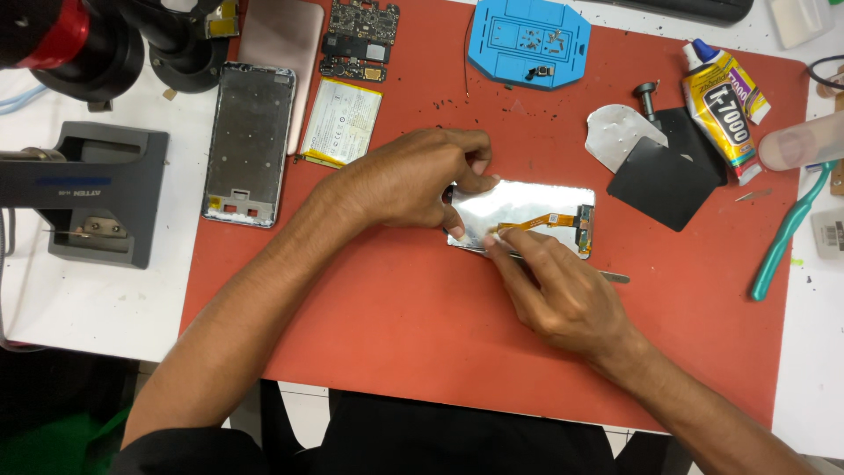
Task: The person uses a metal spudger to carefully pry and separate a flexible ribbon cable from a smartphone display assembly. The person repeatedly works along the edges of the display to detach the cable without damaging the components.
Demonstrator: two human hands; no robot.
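I am working on the silver, rectangular phone display panel (pixel 527 211) that lies back-up near the middle of the red rubber work mat (pixel 396 299), its orange flex ribbon cable (pixel 547 221) running across its back toward the connector end on the far right of the panel. My left hand (pixel 413 180) comes in from the panel's left side, wrist low over the mat, fingers curled, with thumb and forefinger pinched on the panel's upper left corner to pin it down. My right hand (pixel 549 286) reaches up from just below the panel, palm down, fingertips pressed at its lower left edge; a thin grey metal tool (pixel 613 276) pokes out from under it to the right of the knuckles, so I judge it grasped there, though the fingers hide how. To do this step well, I would keep the left pinch firm and flat so that the panel cannot skate, work the tool shallow along the edge, and stay off the ribbon, which looks easy to crease. Up and left of the panel lie a white flat battery (pixel 341 120), a grey phone frame (pixel 249 141) and a green circuit board (pixel 358 40); above it sits a blue plastic screw tray (pixel 527 40); to its right a black square sheet (pixel 664 180) and a yellow glue tube (pixel 723 110).
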